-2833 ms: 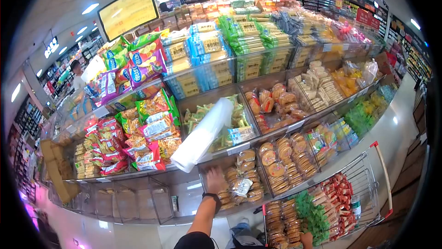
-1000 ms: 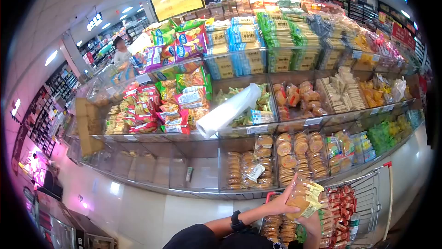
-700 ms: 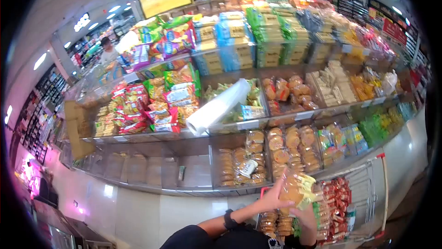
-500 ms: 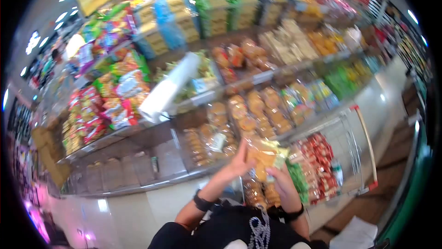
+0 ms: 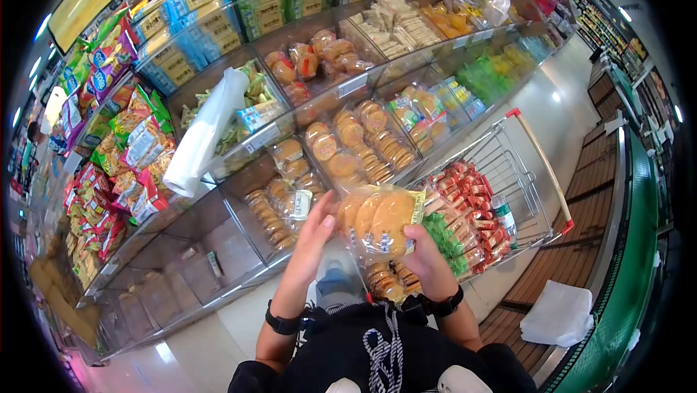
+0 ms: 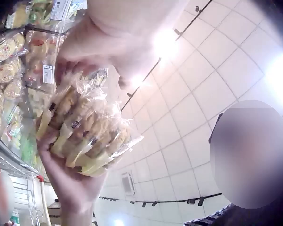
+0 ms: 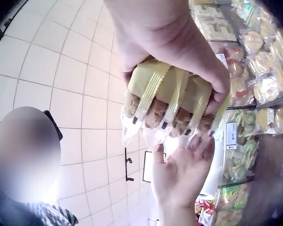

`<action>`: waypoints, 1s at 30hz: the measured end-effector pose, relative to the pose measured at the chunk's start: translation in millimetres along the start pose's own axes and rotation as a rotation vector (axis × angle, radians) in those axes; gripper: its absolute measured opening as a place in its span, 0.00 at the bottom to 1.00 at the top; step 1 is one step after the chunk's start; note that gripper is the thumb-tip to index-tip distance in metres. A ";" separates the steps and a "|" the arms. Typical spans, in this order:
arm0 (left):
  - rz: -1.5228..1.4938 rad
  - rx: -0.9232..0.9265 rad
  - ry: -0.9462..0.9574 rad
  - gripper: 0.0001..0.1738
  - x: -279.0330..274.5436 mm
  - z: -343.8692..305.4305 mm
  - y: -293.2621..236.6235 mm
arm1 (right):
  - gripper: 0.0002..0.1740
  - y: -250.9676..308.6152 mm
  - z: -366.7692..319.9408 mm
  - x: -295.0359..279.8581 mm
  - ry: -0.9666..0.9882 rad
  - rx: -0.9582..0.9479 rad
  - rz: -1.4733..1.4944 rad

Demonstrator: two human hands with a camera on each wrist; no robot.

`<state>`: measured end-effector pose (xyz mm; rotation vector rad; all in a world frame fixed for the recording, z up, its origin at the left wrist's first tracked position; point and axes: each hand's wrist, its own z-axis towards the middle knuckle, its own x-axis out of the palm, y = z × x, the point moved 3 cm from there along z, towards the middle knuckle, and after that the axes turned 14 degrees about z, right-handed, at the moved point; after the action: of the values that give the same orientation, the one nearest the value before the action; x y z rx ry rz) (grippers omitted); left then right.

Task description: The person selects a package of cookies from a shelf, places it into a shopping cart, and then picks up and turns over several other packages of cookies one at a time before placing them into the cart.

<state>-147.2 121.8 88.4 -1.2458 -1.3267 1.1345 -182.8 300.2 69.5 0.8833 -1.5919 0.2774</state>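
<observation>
Several clear-and-yellow wrapped round cookies (image 5: 385,222) are stacked side by side in front of the body, over the near end of the shopping cart. My right hand (image 5: 430,262) grips them from the right, thumb on the near side and fingers round the yellow wrapper ends, as the right wrist view shows. My left hand (image 5: 314,237) stands at the left of the bundle with fingers mostly straight. In the right wrist view, the left fingertips (image 7: 207,149) are right at the loose clear wrapper ends. The left wrist view shows the cookies (image 6: 92,125) resting against the right palm.
Inside the cart (image 5: 555,175) lie red packs (image 5: 472,189), green packs (image 5: 443,237) and more cookies (image 5: 385,280). Ahead, tiered clear bins hold snacks, including packed cookies (image 5: 352,135). A plastic bag roll (image 5: 207,131) sits across one bin. White bags (image 5: 557,313) lie at right.
The left hand came back from the cookie bin, and both hands then held the cookies over the cart. The left fingers have since straightened beside the bundle. The head view has swung right and down.
</observation>
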 end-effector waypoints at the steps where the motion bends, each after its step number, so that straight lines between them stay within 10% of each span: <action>1: -0.006 0.026 -0.012 0.35 -0.9 -2.3 -2.9 | 0.33 -0.9 -2.1 0.8 0.008 0.019 0.046; 17: -0.007 0.128 0.297 0.66 18.4 -3.4 0.3 | 0.41 -2.3 -15.7 25.0 -0.049 -0.258 -0.479; 30: 0.122 0.005 0.081 0.43 31.6 8.7 -19.2 | 0.34 6.4 -26.5 23.3 -0.075 -0.256 -0.149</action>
<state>-158.7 152.3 108.0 -1.3700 -1.2004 1.1586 -166.8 312.3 99.3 0.8145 -1.5797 -0.0649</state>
